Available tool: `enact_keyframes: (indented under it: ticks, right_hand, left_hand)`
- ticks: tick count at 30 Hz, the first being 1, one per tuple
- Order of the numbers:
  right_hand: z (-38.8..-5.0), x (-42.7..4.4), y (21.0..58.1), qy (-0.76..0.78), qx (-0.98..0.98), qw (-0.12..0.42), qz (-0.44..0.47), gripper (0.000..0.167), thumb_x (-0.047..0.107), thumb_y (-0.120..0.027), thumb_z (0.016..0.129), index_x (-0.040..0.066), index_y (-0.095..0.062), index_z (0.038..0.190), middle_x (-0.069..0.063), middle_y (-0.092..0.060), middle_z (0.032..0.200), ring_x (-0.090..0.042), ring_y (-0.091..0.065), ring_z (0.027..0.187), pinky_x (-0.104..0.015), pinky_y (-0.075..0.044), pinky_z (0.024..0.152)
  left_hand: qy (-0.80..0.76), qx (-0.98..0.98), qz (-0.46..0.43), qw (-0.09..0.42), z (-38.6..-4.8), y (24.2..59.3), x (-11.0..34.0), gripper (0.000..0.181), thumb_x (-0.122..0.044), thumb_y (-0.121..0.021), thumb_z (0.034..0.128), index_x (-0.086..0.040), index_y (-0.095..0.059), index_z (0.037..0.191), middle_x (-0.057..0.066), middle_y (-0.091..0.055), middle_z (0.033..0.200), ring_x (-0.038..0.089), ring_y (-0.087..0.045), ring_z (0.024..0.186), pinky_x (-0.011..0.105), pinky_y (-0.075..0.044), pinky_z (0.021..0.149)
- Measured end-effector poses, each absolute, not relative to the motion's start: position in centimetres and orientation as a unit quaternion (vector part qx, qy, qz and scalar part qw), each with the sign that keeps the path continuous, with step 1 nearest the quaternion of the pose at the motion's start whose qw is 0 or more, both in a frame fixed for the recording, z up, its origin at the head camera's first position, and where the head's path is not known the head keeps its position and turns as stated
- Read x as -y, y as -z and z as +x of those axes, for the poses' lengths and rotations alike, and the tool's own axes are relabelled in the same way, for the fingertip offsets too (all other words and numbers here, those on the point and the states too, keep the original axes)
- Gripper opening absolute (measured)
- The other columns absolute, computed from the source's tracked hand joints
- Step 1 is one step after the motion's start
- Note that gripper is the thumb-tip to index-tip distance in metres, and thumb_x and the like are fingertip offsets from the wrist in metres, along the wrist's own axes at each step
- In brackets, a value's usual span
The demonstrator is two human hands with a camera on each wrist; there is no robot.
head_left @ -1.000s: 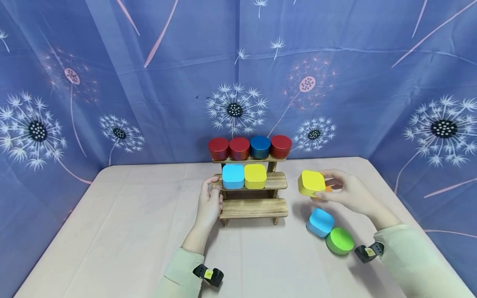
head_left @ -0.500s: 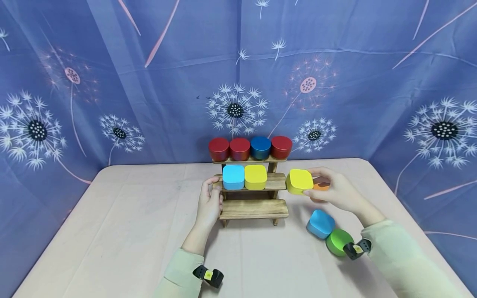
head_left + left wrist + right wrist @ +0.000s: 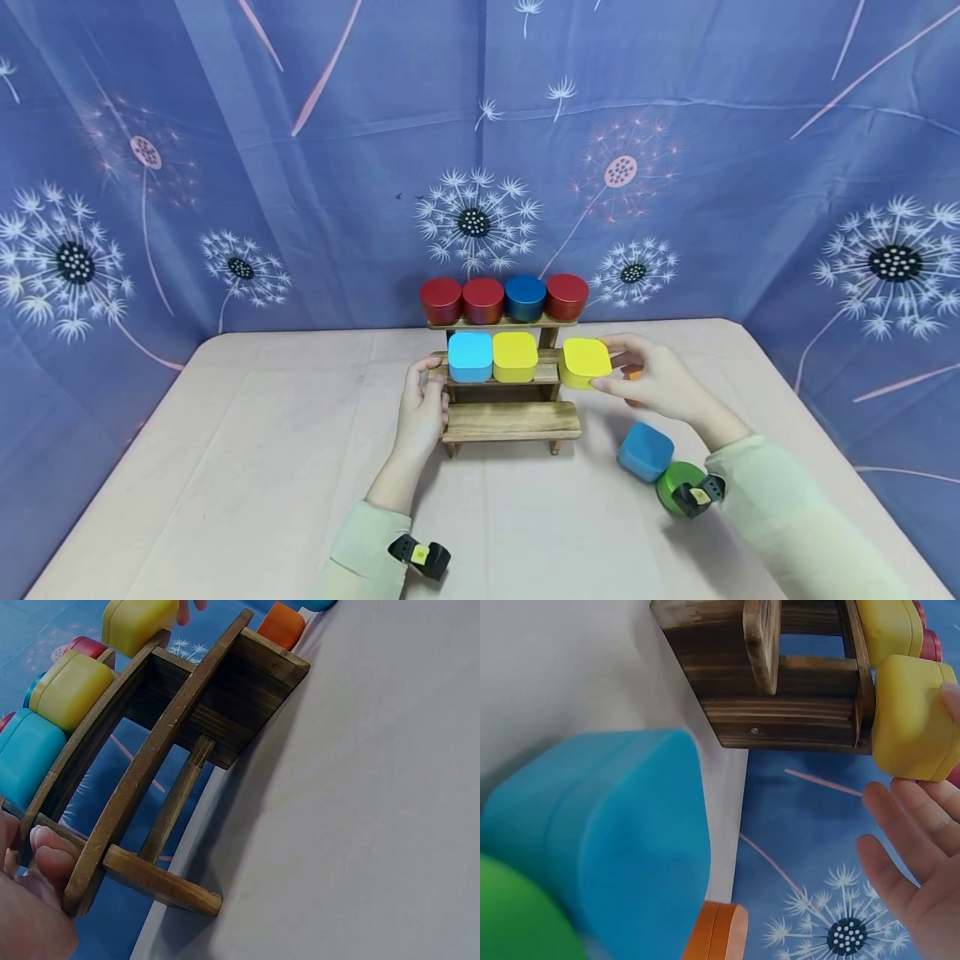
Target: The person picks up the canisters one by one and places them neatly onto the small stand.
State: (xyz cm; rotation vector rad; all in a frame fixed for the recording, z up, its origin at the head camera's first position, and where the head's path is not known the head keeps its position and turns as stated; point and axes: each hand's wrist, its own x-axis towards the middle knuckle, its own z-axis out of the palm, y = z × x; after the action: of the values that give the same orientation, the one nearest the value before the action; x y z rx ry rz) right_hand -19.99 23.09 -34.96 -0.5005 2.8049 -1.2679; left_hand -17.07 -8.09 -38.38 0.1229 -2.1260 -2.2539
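Observation:
My right hand [image 3: 652, 379] pinches a yellow rounded-square box [image 3: 585, 362] between thumb and fingers, at the right end of the stand's middle shelf. Whether the box touches the shelf I cannot tell. On that shelf sit a light blue box [image 3: 470, 357] and another yellow box [image 3: 514, 357], side by side, with a gap between them and the held one. My left hand [image 3: 422, 408] grips the left end of the three-step wooden stand [image 3: 510, 421]; in the left wrist view its fingers [image 3: 52, 851] wrap the shelf's end. The lowest shelf is bare.
Red round tins [image 3: 483, 300] and a blue one [image 3: 525, 297] line the top shelf. Right of the stand lie a blue box [image 3: 646, 451], a green round tin [image 3: 678, 486] partly behind the wrist camera, and an orange box [image 3: 716, 930]. A patterned cloth [image 3: 337, 208] hangs behind.
My right hand has carried the yellow box leftward, from beside the stand to the middle shelf's right end. The left hand has stayed in place on the stand.

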Motion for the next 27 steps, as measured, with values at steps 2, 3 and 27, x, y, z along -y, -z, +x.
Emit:
enact_keyframes:
  ticks: [2,3,27]
  right_hand:
    - [-20.1,-22.9,35.0,0.406,-0.899,0.009,-0.162,0.058,0.027,-0.076,0.079,0.006,-0.051,0.128,-0.017,-0.062,0.113,-0.034,-0.061,0.098,-0.031,-0.054,0.053]
    - [-20.2,-22.7,35.0,0.405,-0.899,0.004,-0.166,0.057,0.027,-0.075,0.08,0.005,-0.052,0.127,-0.017,-0.063,0.112,-0.033,-0.061,0.097,-0.03,-0.054,0.054]
    - [-20.4,-20.0,36.1,0.439,-0.875,-0.053,-0.198,0.06,0.022,-0.076,0.08,0.015,-0.049,0.134,-0.011,-0.059,0.124,-0.024,-0.063,0.094,-0.027,-0.053,0.076]
  left_hand:
    - [0.727,0.685,0.04,0.02,-17.1,38.4,8.1,0.031,-0.009,-0.032,0.0999,-0.007,-0.038,0.13,0.002,-0.039,0.063,0.008,-0.036,0.047,0.016,-0.031,0.042]
    - [0.726,0.686,0.039,0.02,-17.1,38.4,8.1,0.031,-0.009,-0.032,0.0999,-0.007,-0.038,0.131,0.001,-0.039,0.063,0.008,-0.036,0.047,0.016,-0.031,0.042]
    - [0.724,0.687,0.056,0.031,-18.6,41.3,8.2,0.032,-0.015,-0.033,0.1007,-0.017,-0.037,0.133,0.001,-0.041,0.063,0.009,-0.037,0.047,0.017,-0.033,0.042]
